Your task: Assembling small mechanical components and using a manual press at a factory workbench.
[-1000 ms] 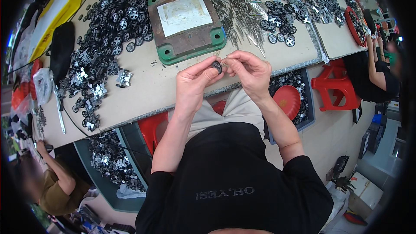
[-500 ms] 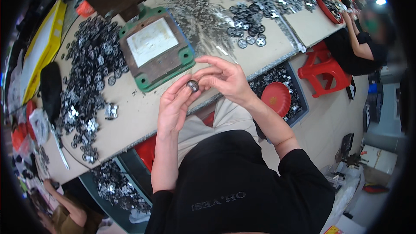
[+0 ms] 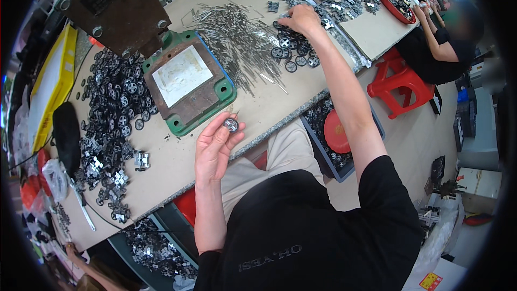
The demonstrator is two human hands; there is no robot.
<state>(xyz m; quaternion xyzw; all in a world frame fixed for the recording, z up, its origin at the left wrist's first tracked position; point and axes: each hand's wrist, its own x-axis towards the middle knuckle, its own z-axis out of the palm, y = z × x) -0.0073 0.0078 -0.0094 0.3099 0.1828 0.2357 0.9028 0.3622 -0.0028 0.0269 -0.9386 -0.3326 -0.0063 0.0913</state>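
Since the earlier frames the hands have parted: both were pinched together over one small wheel, and now the right hand [image 3: 302, 17] has stretched far out to one o'clock while the left hand [image 3: 214, 151] alone keeps the part.

Largest is the pale worktable [image 3: 301, 83], running from nine o'clock up to one o'clock. On it at eleven o'clock sits the green-rimmed press base [image 3: 188, 89] with a brown plate, under the dark press head [image 3: 116, 5]. A broad heap of black wheels [image 3: 113, 113] spreads at nine to ten o'clock of the base. A fan of thin metal pins [image 3: 237, 37] lies at twelve o'clock, and a smaller cluster of black wheels [image 3: 293, 51] just beside it at one o'clock.

The right hand rests palm down on that cluster, fingers curled over the parts; whether it grips one cannot be told. The left hand, near centre, is half open, thumb and fingertips pinching the small round wheel [image 3: 231, 124] just above the table edge.
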